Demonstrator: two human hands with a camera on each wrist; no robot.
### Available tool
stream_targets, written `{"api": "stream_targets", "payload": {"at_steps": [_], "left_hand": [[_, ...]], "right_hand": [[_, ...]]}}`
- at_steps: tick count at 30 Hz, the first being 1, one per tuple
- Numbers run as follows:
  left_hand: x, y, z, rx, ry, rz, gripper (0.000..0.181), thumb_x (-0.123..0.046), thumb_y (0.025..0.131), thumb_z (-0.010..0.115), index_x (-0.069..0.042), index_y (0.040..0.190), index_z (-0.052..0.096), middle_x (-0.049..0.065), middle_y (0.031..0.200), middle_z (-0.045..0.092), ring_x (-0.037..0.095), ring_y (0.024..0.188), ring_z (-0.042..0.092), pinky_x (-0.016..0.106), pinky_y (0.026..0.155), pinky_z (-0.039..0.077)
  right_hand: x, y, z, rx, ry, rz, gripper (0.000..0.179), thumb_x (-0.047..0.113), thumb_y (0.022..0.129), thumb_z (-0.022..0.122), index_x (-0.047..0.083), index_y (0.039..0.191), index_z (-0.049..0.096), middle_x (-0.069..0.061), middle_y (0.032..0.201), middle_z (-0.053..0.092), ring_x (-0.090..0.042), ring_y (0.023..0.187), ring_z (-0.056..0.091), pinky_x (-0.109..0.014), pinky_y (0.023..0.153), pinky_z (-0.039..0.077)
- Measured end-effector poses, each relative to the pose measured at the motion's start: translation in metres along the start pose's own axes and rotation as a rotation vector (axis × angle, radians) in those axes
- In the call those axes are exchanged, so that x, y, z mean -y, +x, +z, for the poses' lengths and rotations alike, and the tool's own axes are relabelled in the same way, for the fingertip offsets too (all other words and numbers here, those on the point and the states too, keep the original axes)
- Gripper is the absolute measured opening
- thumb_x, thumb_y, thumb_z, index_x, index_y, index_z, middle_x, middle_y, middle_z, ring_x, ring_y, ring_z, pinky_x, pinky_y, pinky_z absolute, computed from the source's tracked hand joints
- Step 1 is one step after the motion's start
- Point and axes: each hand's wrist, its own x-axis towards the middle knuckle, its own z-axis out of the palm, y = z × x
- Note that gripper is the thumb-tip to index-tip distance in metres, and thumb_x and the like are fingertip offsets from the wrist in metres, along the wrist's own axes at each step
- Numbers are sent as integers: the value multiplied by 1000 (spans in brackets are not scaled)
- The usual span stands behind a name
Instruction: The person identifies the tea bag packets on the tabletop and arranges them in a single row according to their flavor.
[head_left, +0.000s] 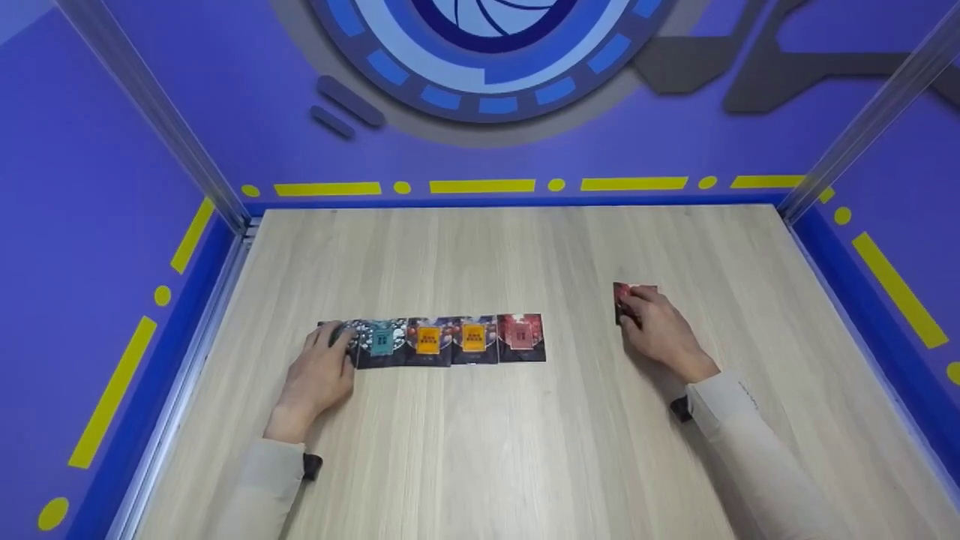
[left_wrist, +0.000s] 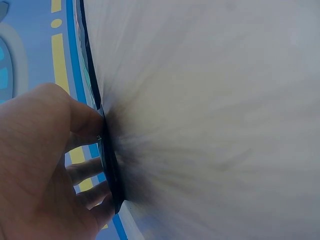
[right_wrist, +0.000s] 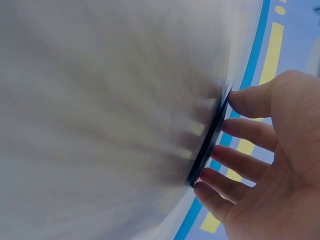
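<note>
My left hand (head_left: 319, 371) lies over the leftmost dark packet (head_left: 343, 337) of a row, thumb and fingertips gripping it and hiding most of its face. Edge-on in the left wrist view, that packet (left_wrist: 111, 170) shows as a thin dark strip under the fingers. Off to the right, my right hand (head_left: 661, 330) pinches a red and black square packet (head_left: 621, 300), covering much of it. From the right wrist, this packet (right_wrist: 207, 142) is a thin dark edge, with thumb at one end and fingers spread along it, close over the table.
Beside the left hand the row continues: a teal-labelled packet (head_left: 382, 341), two orange-labelled packets (head_left: 428, 341) and a red packet (head_left: 521, 337), edges touching or slightly overlapping. They lie on a wood-grain table (head_left: 480, 442). Blue panels (head_left: 480, 161) with yellow marks enclose its back and sides.
</note>
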Motion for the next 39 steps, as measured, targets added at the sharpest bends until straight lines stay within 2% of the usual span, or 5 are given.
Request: {"api": "stream_targets", "payload": {"at_steps": [11,21,33,39], "left_hand": [[-1,0,0,4,21,-9,49,-9,102,54,1,151,56,28,159,44,50,151,40,64,118,46],[0,1,1,-9,12,11,49,-9,102,55,2,150,56,29,159,45,51,149,41,65,118,45],[0,0,1,1,15,4,49,-9,102,54,2,150,56,29,159,44,52,150,41,65,119,44],[0,0,0,4,-1,5,50,-8,102,54,2,151,55,30,159,44,52,150,40,65,118,45]], "right_hand": [[7,-3,4,-31,-6,-85,44,7,98,70,-11,138,64,-37,140,61,-55,129,61,-65,108,53],[19,-4,7,-17,-17,-96,45,7,97,70,-9,138,66,-35,139,62,-54,127,62,-65,106,54],[33,-4,15,-11,-37,-106,44,10,97,73,-5,138,68,-32,139,62,-52,126,62,-63,103,56],[41,-4,17,-24,-49,-145,43,10,96,75,-6,136,69,-30,135,64,-49,120,65,-60,100,58]]}}
